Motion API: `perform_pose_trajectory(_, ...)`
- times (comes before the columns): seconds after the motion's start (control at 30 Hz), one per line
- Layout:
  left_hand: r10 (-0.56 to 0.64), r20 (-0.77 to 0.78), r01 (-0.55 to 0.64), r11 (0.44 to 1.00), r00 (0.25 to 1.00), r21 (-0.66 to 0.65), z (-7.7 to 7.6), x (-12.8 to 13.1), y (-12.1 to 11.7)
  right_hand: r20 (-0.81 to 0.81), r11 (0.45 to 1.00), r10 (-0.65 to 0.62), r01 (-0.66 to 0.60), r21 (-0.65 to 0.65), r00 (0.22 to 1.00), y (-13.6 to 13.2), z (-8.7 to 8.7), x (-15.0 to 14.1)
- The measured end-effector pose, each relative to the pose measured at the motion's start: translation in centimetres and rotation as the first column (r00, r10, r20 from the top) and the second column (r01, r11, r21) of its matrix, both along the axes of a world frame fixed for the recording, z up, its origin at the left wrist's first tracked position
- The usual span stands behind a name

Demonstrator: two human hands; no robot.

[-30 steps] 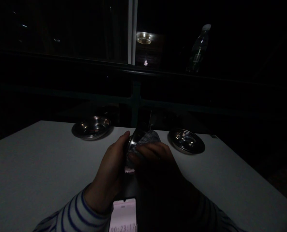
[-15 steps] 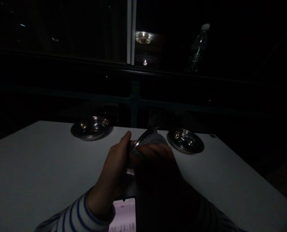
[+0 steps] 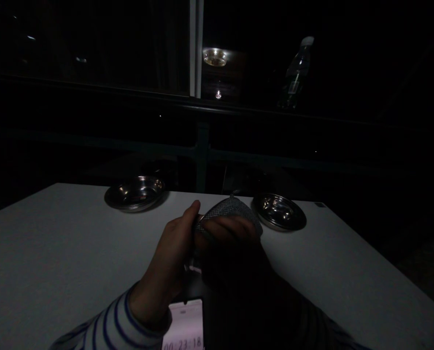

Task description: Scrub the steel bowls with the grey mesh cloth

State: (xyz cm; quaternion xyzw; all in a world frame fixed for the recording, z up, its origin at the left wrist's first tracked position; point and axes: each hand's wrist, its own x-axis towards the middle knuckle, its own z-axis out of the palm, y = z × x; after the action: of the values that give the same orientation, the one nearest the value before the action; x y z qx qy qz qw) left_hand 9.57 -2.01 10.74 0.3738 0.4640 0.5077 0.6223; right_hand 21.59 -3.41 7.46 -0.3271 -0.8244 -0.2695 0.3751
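The scene is very dark. Over the middle of a white table (image 3: 56,253), my left hand (image 3: 171,257) grips the edge of a metal dish, thumb up along its rim. The dish is almost wholly covered by a grey patterned cloth (image 3: 228,210). My right hand (image 3: 235,238), in deep shadow, is closed over that cloth and presses it on the dish. Both sleeves are striped blue and white. Near my left wrist a lit phone screen (image 3: 185,328) lies on the table and shows a timer.
Two shallow steel dishes rest at the table's far edge, one at the left (image 3: 134,193) and one at the right (image 3: 279,211). Behind them runs a dark ledge with a plastic bottle (image 3: 295,75). A ceiling lamp reflection (image 3: 214,56) glows in the dark window.
The cloth has spread further over the dish, whose shiny rim showed earlier and is now hidden. My right hand has shifted slightly up and right with the cloth. The timer advanced one second.
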Motion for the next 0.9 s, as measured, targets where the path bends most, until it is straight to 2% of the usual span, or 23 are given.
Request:
perform_pose_trajectory(0.07, -0.047, 0.013, 0.047, 0.999, 0.999, 0.001, 0.1, 0.1, -0.1, -0.012, 0.999, -0.026, 0.026, -0.032, 1.0, 0.4, 0.3, 0.8)
perform_pose_trajectory(0.13, -0.083, 0.034, 0.083, 0.997, 0.996, -0.009, 0.3, 0.2, -0.2, -0.058, 0.991, -0.071, 0.064, -0.117, 0.996, 1.1, 0.7, 2.0)
perform_pose_trajectory(0.27, -0.05, 0.06, 0.053, 0.998, 0.997, -0.039, 0.7, 0.5, -0.7, -0.196, 0.959, -0.167, 0.113, -0.26, 0.966, 1.9, 1.1, 3.5)
perform_pose_trajectory(0.4, -0.028, 0.089, 0.033, 0.998, 0.996, -0.049, 0.6, 0.3, -0.7, -0.082, 0.983, -0.092, 0.078, -0.166, 0.992, 1.2, 0.3, 2.3)
perform_pose_trajectory(0.53, -0.007, 0.152, 0.009, 1.0, 0.988, -0.015, 0.5, -0.3, 0.0, -0.002, 0.998, 0.059, -0.059, -0.023, 0.998, 0.6, -0.9, 0.6)
perform_pose_trajectory(0.6, -0.007, 0.157, 0.004, 1.0, 0.988, 0.019, 0.6, -0.6, 0.3, 0.023, 0.996, 0.084, -0.083, -0.029, 0.996, 0.8, -1.1, 0.7)
perform_pose_trajectory(0.8, -0.108, 0.179, 0.105, 0.994, 0.978, 0.023, 0.6, -0.5, 0.0, -0.104, 0.98, -0.145, 0.128, -0.151, 0.984, 2.1, 0.2, 3.0)
perform_pose_trajectory(0.9, -0.115, 0.202, 0.113, 0.993, 0.973, 0.021, 0.7, -0.4, -0.1, -0.103, 0.983, -0.143, 0.129, -0.134, 0.984, 1.9, 0.3, 2.6)
